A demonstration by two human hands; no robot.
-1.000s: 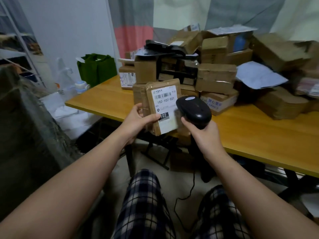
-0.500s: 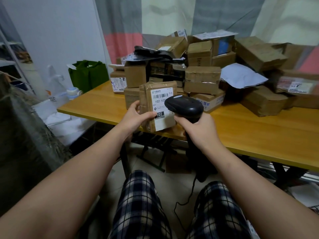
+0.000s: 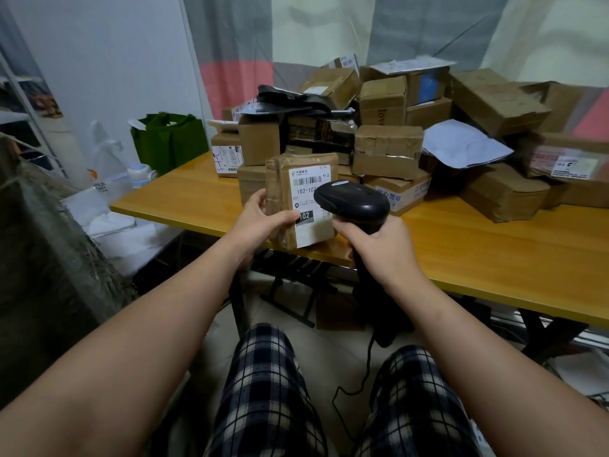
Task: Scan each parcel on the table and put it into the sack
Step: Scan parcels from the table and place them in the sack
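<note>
Between both hands point(image 3: 260, 222): parcel point(image 3: 298, 199), scanner point(image 3: 354, 202) overlapping.

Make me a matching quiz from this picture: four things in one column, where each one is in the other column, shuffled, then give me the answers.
Things
1. brown taped parcel with white label
2. black handheld barcode scanner
3. green fabric bag
4. white flat mailer

Places
A. gripped in the right hand
B. left of the cardboard box pile
C. held in the left hand
D. lying on the cardboard box pile

Pairs: 1-C, 2-A, 3-B, 4-D
</note>
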